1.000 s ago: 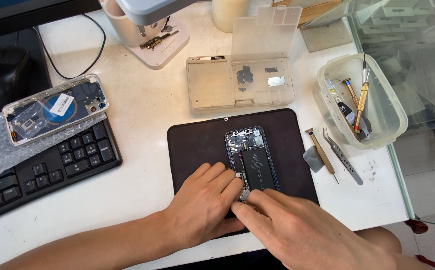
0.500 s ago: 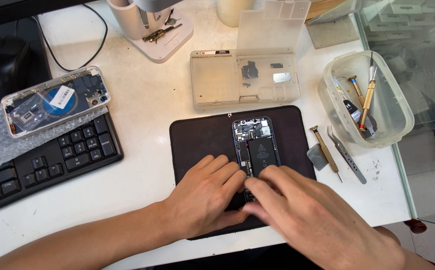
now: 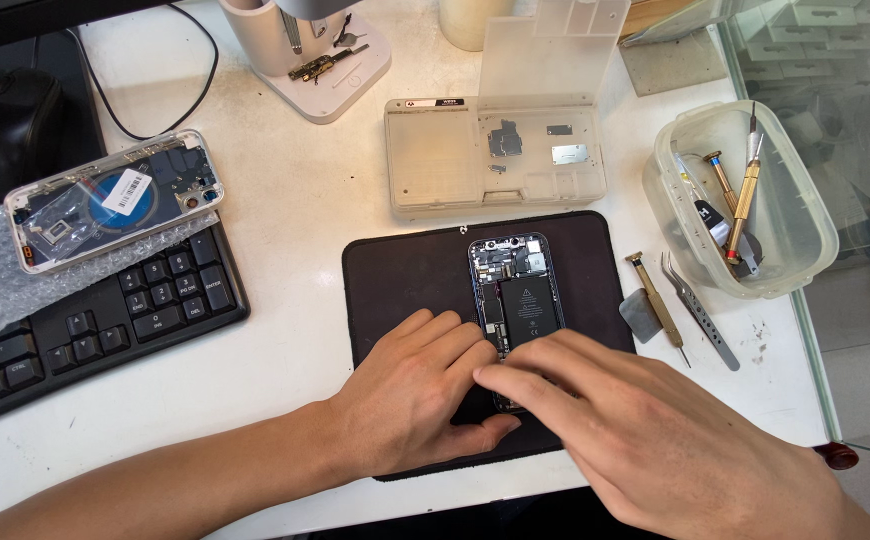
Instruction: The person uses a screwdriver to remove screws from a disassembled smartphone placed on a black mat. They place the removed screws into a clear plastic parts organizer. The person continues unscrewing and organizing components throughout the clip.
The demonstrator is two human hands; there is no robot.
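An opened phone [image 3: 517, 290] lies face up on a black mat [image 3: 405, 275], its battery and circuit boards exposed. My left hand [image 3: 410, 395] rests flat on the mat at the phone's lower left, fingertips touching its edge. My right hand [image 3: 645, 430] covers the phone's lower end, with the index finger pressing on its bottom part. Whether the fingertips pinch a small part is hidden.
A clear parts box [image 3: 495, 150] with its lid up stands behind the mat. A plastic tub [image 3: 790, 215] of screwdrivers sits at right, with a screwdriver [image 3: 658, 308] and tweezers [image 3: 697, 310] beside it. A second phone housing [image 3: 115, 200] lies on bubble wrap over a keyboard [image 3: 85, 320].
Both hands stay on the phone's lower end. My right hand has slid a little left over it, and the head camera has shifted slightly.
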